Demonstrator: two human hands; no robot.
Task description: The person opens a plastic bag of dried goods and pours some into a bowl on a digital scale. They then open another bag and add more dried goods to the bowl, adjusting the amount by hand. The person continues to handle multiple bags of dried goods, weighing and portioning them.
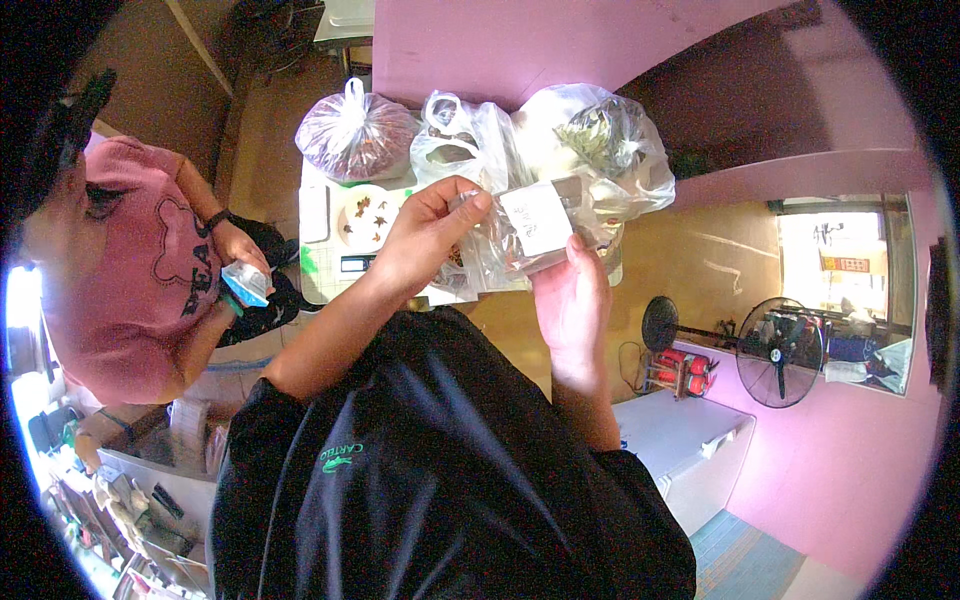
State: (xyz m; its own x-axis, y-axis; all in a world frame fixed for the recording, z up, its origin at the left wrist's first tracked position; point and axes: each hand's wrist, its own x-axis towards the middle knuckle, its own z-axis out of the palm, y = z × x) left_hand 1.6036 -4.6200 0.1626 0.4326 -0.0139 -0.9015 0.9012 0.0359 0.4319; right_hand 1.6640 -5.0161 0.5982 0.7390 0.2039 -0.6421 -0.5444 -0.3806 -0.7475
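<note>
Between my two hands, above the table, is a clear plastic bag [583,196] with a white paper slip [536,219] that bears handwriting. My left hand [439,221] pinches the bag's end between thumb and fingers. My right hand [574,292] supports the other side from below, its thumb on the bag's edge. Under my left wrist, partly covered, is a small digital scale [357,264]. Beside it a round white plate [352,238] holds several star anise pods. Another clear bag [454,281] with brownish contents lies below my hands.
Along the table's [319,281] far side stand a tied bag of reddish contents [358,139], a white plastic bag [480,142] and a large bag with dried leaves [600,142]. A person in a pink shirt [135,277] at the left holds a blue-white packet [247,283]. A phone-like object [314,214] lies left.
</note>
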